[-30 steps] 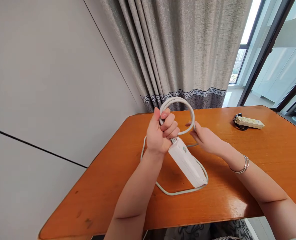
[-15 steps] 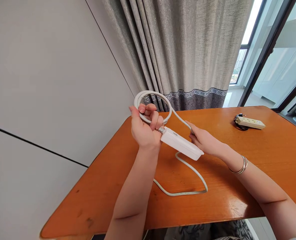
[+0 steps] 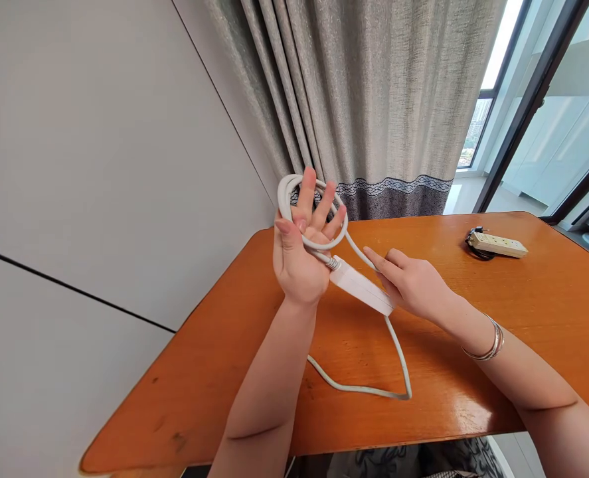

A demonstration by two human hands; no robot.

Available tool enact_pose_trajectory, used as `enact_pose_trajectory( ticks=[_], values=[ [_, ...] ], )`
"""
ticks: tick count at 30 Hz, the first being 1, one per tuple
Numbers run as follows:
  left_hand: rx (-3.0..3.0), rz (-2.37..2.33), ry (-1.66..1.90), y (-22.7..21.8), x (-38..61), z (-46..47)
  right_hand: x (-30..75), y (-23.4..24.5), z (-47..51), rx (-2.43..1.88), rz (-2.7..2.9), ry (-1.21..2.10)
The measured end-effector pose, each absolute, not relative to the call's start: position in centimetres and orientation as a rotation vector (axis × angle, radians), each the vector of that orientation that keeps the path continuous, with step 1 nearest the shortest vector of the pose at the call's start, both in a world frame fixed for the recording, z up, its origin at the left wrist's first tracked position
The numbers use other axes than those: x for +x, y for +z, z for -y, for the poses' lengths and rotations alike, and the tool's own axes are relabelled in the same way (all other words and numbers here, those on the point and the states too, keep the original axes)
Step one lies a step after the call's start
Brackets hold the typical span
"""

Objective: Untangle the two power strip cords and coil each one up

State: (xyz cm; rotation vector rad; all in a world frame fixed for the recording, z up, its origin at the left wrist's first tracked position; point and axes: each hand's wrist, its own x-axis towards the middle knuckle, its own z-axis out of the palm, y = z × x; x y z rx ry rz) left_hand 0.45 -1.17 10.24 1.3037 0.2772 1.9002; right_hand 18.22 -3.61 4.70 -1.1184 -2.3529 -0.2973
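My left hand (image 3: 305, 265) is turned palm up with its fingers stretched out inside a coiled white cable (image 3: 342, 234). Its thumb lies across the loops, which rest on the palm. From the coil hangs a white power strip (image 3: 362, 287), tilted down to the right below the palm, its socket face not visible. My right hand (image 3: 414, 284) pinches the cable's running length just above the strip's far end; the thumb is hidden. Beneath, the rest of the cable drops to the wooden table and bends left behind my left forearm.
A second, cream power strip (image 3: 499, 244) with a bundled black cord (image 3: 476, 247) lies at the right rear of the table (image 3: 473, 398). A pale wall panel (image 3: 99, 166) borders the left, a grey curtain (image 3: 384, 99) the back. Glass doors stand at the right.
The fingers of my left hand have uncurled and spread inside the coil, which has tilted and shifted slightly right. My right hand has moved slightly down with the cable. The white strip has turned.
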Motion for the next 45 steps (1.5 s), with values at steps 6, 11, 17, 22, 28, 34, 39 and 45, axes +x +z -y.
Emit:
enact_pose_trajectory(
  ticks=[6, 11, 17, 22, 28, 34, 39, 45],
  values=[
    [1.472, -0.322, 2.017, 10.2, 0.1, 1.0, 18.1, 5.8, 4.5, -0.991, 2.297, 0.052],
    [1.555, -0.312, 2.145, 10.2, -0.4, 0.9, 19.5, 6.2, 2.4, -1.037, 2.236, 0.492],
    [1.67, -0.435, 2.125, 9.3, -1.0, -0.7, 20.3, 5.7, 1.4, -0.942, 2.115, 0.076],
    [1.715, -0.539, 1.771, 8.9, -1.2, -1.0, 19.7, 6.4, 3.6, -0.725, 2.035, -0.348],
    [1.663, -0.558, 1.258, 9.5, -0.7, 0.7, 19.9, 7.7, 5.5, -0.685, 1.999, -0.257],
    [1.665, -0.546, 0.853, 9.2, 1.0, 2.1, 20.3, 7.9, 5.1, -0.705, 1.911, -0.17],
    [1.588, -0.439, 0.72, 9.0, 1.7, 2.0, 20.5, 7.9, 3.8, -0.722, 1.874, -0.083],
    [1.498, -0.373, 0.659, 8.8, 1.8, 1.8, 20.2, 7.4, 3.2, -0.766, 1.932, 0.276]
  ],
)
